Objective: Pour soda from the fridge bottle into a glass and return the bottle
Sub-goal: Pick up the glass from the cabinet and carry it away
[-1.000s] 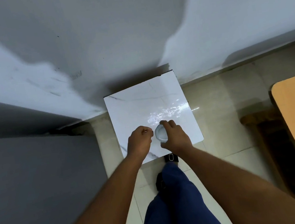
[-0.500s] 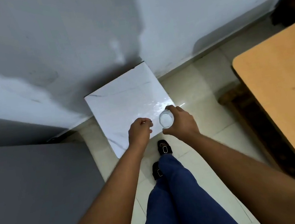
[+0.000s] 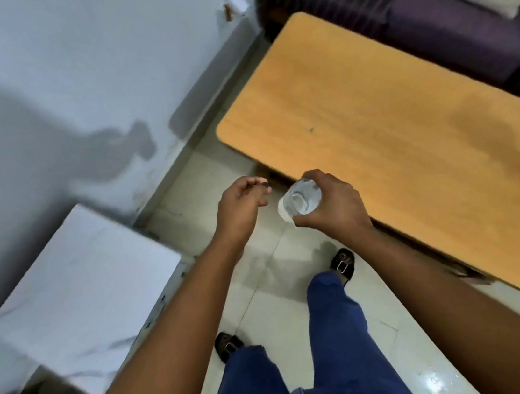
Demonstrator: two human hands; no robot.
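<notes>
Now, the left hand (image 3: 242,204) hangs loosely curled and empty at 11 o'clock of the glass (image 3: 300,202); the right hand (image 3: 333,205) grips that glass; stepping, it could knock against the wooden table (image 3: 376,133) at 2 o'clock.

Wooden table (image 3: 376,133) right; purple sofa (image 3: 446,13) behind; marble-topped stand (image 3: 77,306) left.

We find no readable text, label, brand, number or sign anywhere; the clear glass (image 3: 300,202) held in the right hand (image 3: 331,203) bears no print we can read.
</notes>
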